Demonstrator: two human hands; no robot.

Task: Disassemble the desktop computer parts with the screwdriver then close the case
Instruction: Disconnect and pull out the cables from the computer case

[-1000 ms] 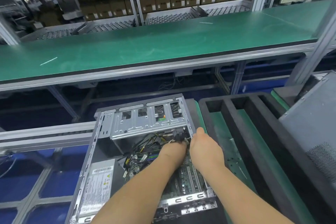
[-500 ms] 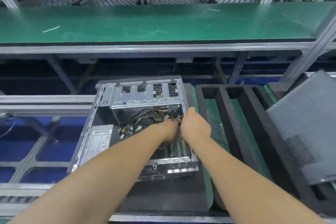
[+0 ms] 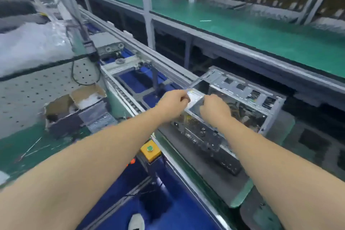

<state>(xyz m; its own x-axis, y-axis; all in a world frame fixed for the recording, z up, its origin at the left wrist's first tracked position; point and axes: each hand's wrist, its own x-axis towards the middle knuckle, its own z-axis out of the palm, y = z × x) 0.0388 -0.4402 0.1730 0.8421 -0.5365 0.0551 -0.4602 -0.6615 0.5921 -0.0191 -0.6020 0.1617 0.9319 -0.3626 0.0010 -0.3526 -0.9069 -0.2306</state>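
Materials: bare silver sheet-metal desktop computer case (image 3: 240,99), boxy, side open, lying on a dark grey mat (image 3: 205,170) on the conveyor line; its drive cage is punched with square holes.
Left hand (image 3: 172,103): fingers curled, pinching the left edge of a small pale flat rectangular part (image 3: 194,99) held above the near-left corner of the case.
Right hand (image 3: 214,109): fingers curled at the part's right edge; whether they truly grip it is hard to tell.
Hidden or unclear: motion blur smears the held part, so its material cannot be told; wires inside the case show only as a dark tangle; forearms cover the case's near wall.
Containers: torn brown cardboard box (image 3: 74,110), flaps open, on the green desk (image 3: 22,145) at left, holding white crumpled stuff in one half; the other half is dark.
Nearby: yellow square box with a green button (image 3: 150,150) at the conveyor edge; long green-topped shelf (image 3: 261,30) behind.
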